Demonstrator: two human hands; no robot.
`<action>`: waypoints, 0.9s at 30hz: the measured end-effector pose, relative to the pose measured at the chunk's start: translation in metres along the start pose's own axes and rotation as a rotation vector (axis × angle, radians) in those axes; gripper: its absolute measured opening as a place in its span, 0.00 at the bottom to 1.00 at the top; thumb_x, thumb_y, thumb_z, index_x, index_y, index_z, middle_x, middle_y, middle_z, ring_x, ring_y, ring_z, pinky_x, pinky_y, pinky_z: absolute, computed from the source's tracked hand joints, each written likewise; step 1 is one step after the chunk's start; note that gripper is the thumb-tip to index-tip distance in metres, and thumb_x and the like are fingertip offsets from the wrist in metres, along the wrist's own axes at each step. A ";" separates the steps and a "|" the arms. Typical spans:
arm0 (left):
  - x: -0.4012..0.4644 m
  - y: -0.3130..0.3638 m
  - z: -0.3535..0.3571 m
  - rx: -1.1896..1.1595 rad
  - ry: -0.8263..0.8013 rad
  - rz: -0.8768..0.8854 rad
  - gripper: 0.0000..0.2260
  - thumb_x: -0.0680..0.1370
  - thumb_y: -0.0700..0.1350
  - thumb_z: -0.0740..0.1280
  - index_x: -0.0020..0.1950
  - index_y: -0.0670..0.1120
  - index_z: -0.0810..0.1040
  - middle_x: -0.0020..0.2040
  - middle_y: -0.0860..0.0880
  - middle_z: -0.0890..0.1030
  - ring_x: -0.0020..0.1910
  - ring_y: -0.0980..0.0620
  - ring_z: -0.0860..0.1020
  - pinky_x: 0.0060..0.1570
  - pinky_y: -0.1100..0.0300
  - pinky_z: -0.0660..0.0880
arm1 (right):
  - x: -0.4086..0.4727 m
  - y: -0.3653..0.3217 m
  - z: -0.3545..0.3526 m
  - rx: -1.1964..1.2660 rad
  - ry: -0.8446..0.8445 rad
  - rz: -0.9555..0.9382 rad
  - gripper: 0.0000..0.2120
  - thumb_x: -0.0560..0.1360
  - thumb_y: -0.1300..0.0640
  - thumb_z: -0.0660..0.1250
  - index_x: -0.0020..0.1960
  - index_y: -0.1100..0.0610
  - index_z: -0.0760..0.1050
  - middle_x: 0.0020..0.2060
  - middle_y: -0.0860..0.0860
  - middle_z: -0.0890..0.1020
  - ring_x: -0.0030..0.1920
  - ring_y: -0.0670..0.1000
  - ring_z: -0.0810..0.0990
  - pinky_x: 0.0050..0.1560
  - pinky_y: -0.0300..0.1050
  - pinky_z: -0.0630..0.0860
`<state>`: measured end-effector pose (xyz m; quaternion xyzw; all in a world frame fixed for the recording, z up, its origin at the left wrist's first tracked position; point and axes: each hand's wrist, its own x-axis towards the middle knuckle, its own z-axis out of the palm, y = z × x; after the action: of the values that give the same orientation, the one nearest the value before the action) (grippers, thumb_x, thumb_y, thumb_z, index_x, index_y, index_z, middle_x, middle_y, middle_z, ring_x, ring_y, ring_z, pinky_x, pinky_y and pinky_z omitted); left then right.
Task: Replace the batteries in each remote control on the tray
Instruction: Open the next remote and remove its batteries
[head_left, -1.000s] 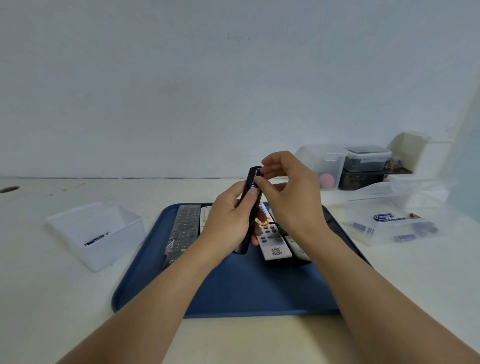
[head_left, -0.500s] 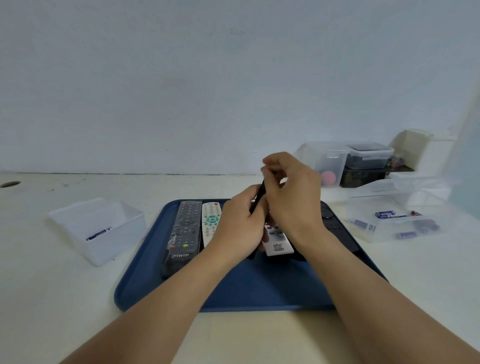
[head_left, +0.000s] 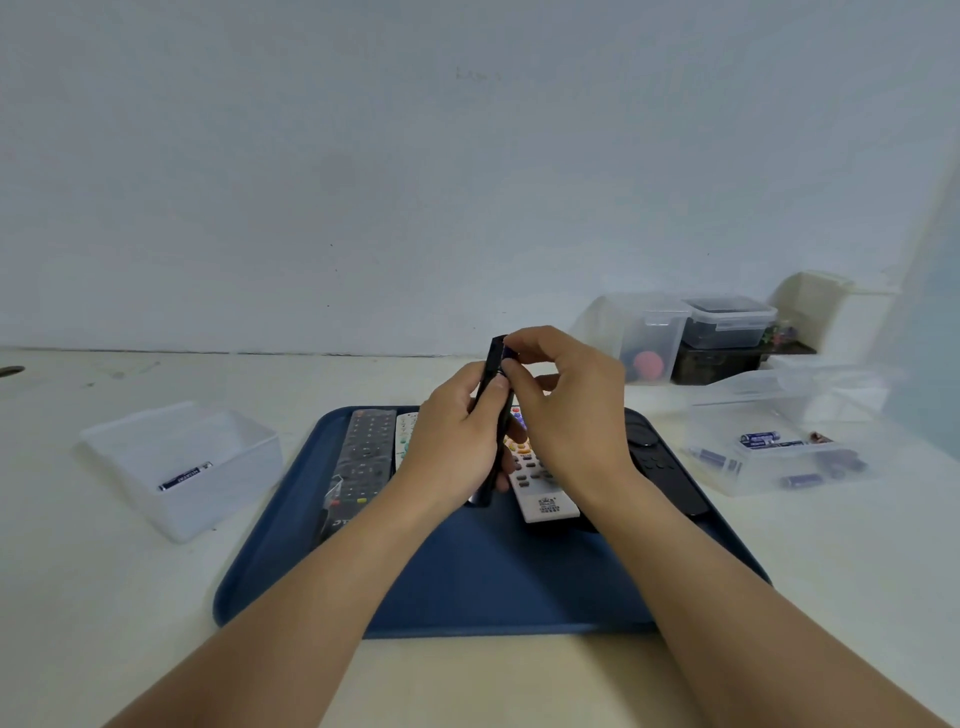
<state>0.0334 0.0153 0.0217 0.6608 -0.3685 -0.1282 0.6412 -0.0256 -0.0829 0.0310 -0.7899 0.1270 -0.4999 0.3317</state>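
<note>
Black remote (head_left: 491, 415) upright above tray (head_left: 467, 582), gripped by left hand (head_left: 452, 441); right hand (head_left: 566, 405) pinches battery (head_left: 509, 354) at its top; seating likely needs matched polarity.

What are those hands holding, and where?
Left hand grips the black remote around its middle; right hand pinches a battery at the remote's top end.

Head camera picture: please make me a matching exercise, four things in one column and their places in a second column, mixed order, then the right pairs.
1. slim black remote
2. single battery
3. grey remote
4. red round thing

A. left end of the blue tray
B. gripped in the left hand
C. clear box by the wall
D. open white box, left of the tray

Pairs: 1-B, 2-D, 3-A, 4-C
</note>
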 end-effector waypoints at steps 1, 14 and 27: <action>0.001 -0.001 -0.001 0.006 -0.003 -0.001 0.10 0.85 0.47 0.58 0.56 0.47 0.78 0.36 0.44 0.81 0.27 0.45 0.77 0.25 0.55 0.74 | 0.000 0.000 0.001 -0.002 -0.008 -0.006 0.08 0.77 0.63 0.68 0.53 0.54 0.82 0.45 0.43 0.84 0.47 0.40 0.82 0.42 0.27 0.75; -0.003 -0.001 -0.008 0.274 -0.046 0.072 0.10 0.86 0.51 0.57 0.59 0.51 0.76 0.38 0.45 0.84 0.29 0.37 0.81 0.25 0.49 0.79 | 0.004 0.001 0.002 0.025 0.051 -0.003 0.09 0.77 0.66 0.64 0.46 0.55 0.79 0.40 0.44 0.83 0.44 0.42 0.81 0.41 0.29 0.73; -0.002 -0.002 -0.006 0.170 -0.059 -0.041 0.09 0.85 0.52 0.57 0.56 0.49 0.73 0.39 0.40 0.83 0.27 0.45 0.79 0.25 0.54 0.78 | 0.010 0.003 0.000 0.139 -0.023 0.120 0.06 0.76 0.62 0.68 0.46 0.52 0.81 0.37 0.46 0.82 0.41 0.40 0.80 0.40 0.29 0.72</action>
<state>0.0362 0.0209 0.0205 0.7162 -0.3830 -0.1292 0.5689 -0.0204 -0.0902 0.0359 -0.7616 0.1357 -0.4777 0.4164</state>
